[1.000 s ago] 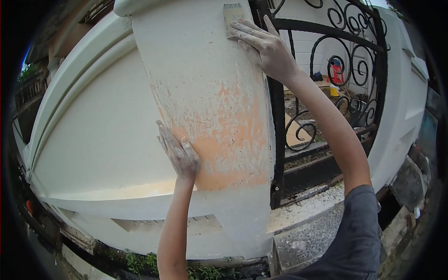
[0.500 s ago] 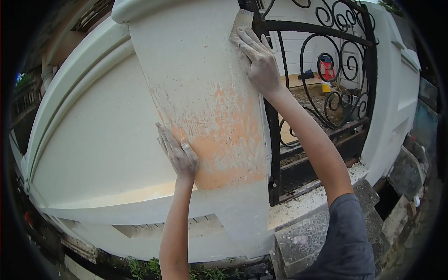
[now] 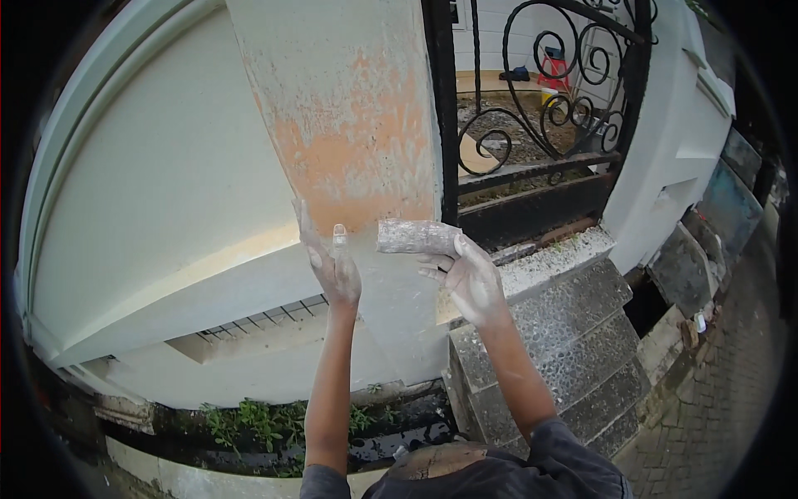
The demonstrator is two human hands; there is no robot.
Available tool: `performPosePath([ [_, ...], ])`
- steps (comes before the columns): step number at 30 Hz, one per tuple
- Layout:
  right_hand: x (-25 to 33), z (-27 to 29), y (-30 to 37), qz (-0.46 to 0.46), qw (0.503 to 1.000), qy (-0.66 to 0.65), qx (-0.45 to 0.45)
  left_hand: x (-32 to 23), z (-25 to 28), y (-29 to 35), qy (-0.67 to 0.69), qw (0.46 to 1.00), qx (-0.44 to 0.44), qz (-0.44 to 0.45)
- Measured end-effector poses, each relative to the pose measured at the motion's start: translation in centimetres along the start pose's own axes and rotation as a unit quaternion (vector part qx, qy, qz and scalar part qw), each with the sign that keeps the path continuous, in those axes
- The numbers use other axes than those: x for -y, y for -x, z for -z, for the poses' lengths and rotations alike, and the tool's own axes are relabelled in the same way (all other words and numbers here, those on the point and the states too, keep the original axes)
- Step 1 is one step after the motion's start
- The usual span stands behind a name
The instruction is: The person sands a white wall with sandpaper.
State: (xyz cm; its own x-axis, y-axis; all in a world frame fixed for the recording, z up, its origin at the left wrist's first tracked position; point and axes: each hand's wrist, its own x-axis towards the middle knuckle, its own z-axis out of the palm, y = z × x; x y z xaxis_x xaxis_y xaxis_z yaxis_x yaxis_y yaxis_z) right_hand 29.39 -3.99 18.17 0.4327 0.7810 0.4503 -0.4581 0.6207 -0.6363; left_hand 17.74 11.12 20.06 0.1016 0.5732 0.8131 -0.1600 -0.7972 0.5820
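Observation:
A curled sheet of sandpaper (image 3: 416, 236), coated with white dust, is pinched at its right end between the thumb and fingers of my right hand (image 3: 478, 287). It is held away from the wall pillar (image 3: 341, 179), whose pale paint is worn through to orange patches. My left hand (image 3: 337, 270) is just left of the sandpaper, at the pillar's lower left edge. Its fingers are stretched and its thumb points up, with nothing in it. Whether it touches the wall I cannot tell. White dust covers both hands.
A black wrought-iron gate (image 3: 540, 166) stands right of the pillar. Below it lies a stepped stone ramp (image 3: 549, 349). A ditch with green weeds (image 3: 258, 424) runs along the wall's foot. Behind the gate are a red stand (image 3: 554, 68) and a yellow bucket (image 3: 549, 97).
My right hand has come down from the pillar's top, bringing the sandpaper off the surface and turning it. The view has tilted lower. My left hand still has its fingers stretched.

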Motion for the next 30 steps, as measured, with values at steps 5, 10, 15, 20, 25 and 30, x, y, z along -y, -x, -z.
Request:
performPosePath([
  [5, -1.9, -1.1, 4.9, -0.009, 0.998, -0.031, -0.059, -1.0, 1.9, 8.5, 0.414, 0.87, 0.157, 0.216],
  [10, -3.0, -2.0, 8.7, -0.008, 0.99, 0.059, -0.128, -3.7, 4.2, 10.3, 0.4, 0.835, 0.234, 0.297],
  [15, -4.2, -2.1, 11.3, -0.007, 0.968, 0.192, -0.164, -4.1, 6.7, 12.2, 0.25, 0.867, 0.249, 0.353],
  [20, -6.9, 0.2, 12.6, -0.033, 0.956, 0.25, -0.152, -2.5, 8.1, 13.6, 0.397, 0.766, 0.249, 0.439],
  [25, -7.3, -0.7, 11.6, -0.051, 0.953, 0.28, -0.1, -1.7, 10.1, 13.1, 0.524, 0.661, 0.318, 0.433],
  [30, -7.8, -2.2, 10.1, -0.051, 0.94, 0.336, -0.038, -0.2, 11.8, 13.4, 0.504, 0.666, 0.28, 0.472],
])
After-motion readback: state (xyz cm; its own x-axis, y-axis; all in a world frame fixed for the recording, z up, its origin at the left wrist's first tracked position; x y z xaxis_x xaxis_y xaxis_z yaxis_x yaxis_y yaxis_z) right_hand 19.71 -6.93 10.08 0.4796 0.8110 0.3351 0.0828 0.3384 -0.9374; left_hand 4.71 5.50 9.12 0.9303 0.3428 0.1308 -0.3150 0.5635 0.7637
